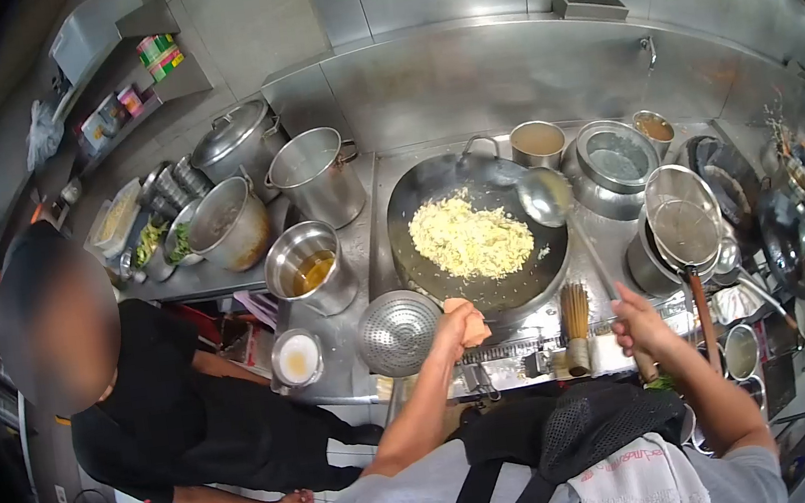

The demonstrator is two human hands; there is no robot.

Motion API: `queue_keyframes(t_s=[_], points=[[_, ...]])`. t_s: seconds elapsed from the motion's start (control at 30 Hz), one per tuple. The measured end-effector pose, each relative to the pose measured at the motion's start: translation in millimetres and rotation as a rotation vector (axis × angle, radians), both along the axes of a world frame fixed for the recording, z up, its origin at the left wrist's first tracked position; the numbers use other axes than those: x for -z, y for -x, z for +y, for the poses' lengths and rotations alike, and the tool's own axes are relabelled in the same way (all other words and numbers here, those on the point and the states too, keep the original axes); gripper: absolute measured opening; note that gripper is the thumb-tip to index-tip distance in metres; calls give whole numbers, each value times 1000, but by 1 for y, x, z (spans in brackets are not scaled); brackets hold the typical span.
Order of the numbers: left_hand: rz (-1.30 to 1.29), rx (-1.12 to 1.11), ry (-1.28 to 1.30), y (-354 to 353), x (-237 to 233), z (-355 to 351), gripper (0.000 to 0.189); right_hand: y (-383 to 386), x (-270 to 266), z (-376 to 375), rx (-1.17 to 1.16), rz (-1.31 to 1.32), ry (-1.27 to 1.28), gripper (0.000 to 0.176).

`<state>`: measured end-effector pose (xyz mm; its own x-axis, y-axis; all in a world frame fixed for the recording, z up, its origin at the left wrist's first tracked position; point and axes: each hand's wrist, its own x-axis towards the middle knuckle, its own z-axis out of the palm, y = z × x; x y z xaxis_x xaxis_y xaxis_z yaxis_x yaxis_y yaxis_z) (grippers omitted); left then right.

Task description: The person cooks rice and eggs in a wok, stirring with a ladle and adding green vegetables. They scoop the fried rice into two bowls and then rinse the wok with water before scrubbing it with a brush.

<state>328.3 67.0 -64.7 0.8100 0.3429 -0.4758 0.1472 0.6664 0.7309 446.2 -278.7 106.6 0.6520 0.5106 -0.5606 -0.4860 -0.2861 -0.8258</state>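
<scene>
A large dark wok (403, 176) sits on the range in front of me, with pale yellow, crumbly food (469, 233), perhaps egg fried rice, spread in its middle. My left hand (451, 334) is closed around a folded orange cloth (472, 321) at the wok's near edge; any handle beneath is hidden. My right hand (640, 321) grips the long handle of a metal ladle (545, 198). The ladle's round bowl is over the wok's right side, beside the food. Left of the wok lies a perforated strainer (399, 332), close to my left hand.
A bamboo brush (577, 325) stands between my hands. On the left are a pot of amber liquid (313, 273), a cup (296, 358) and tall pots (316, 177). Mesh strainers (684, 217) and a lidded pot (617, 155) stand right. A person in black (189, 398) stands left.
</scene>
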Motion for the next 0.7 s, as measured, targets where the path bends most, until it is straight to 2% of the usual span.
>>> queue_keyframes(t_s=[0.03, 0.1, 0.13, 0.17, 0.23, 0.27, 0.3, 0.37, 0.43, 0.47, 0.57, 0.63, 0.7], points=[[9, 2, -16, 3, 2, 1, 14, -7, 0, -3, 5, 8, 13, 65], [87, -88, -456, 8, 4, 2, 11, -13, -4, -1, 4, 61, 30, 62], [47, -82, -662, 13, 7, 6, 16, -15, 3, 4, 3, 113, 71, 57], [111, -159, -812, 21, -5, 1, 24, -11, -12, 12, -111, 221, 3, 43], [209, -178, -927, 31, -17, 0, 38, -7, -22, 20, -82, 749, -264, 28], [218, -192, -914, 33, -16, 2, 38, -10, -25, 22, -89, 988, -383, 23], [220, -169, -857, 33, -13, 5, 39, -13, -24, 24, -98, 990, -358, 23], [214, -140, -718, 36, -15, 0, 35, -16, -9, 26, -86, 1150, -512, 24], [154, -76, -260, 37, 18, 7, 29, -26, 28, 25, -112, 1139, -506, 25], [145, -120, -205, 41, 5, -3, 22, -31, 49, 20, -119, 1149, -522, 25], [86, -110, 110, 44, 17, -8, 21, -33, 90, 6, -142, 1084, -532, 21], [47, -126, 144, 41, 30, -26, 21, -25, 109, 6, -182, 928, -459, 19], [13, -126, 166, 34, 27, -38, 22, -17, 127, 0, -174, 960, -484, 19]])
